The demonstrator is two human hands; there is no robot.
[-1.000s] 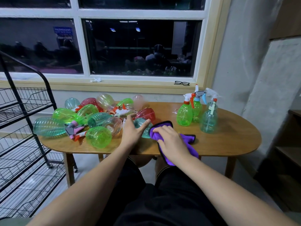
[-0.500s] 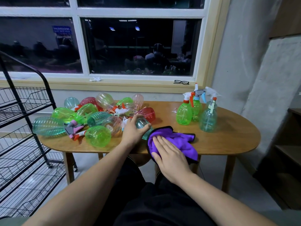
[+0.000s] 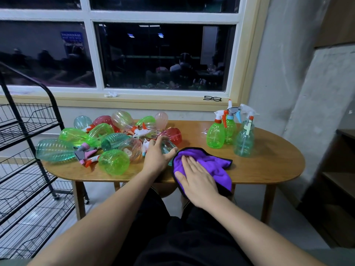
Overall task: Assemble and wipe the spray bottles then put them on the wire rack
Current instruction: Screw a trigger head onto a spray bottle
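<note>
A heap of empty plastic bottles (image 3: 107, 139) in green, teal, red and pink, mixed with loose spray heads (image 3: 87, 153), lies on the left half of the wooden table (image 3: 265, 167). My left hand (image 3: 158, 155) grips a teal bottle (image 3: 168, 146) lying at the heap's near right edge. My right hand (image 3: 197, 181) rests flat, fingers straight, on a purple cloth (image 3: 213, 165) that hangs over the table's front edge. Three assembled spray bottles (image 3: 228, 129) stand upright at the back right. The black wire rack (image 3: 28, 143) stands left of the table.
A window sill runs behind the table with a pair of glasses (image 3: 212, 98) on it. A concrete wall and a wooden shelf (image 3: 340, 169) close off the right side. My legs in black sit under the table's front edge.
My right hand has slid the purple cloth back toward the table's front edge. My left hand has curled round the teal bottle instead of lying on it.
</note>
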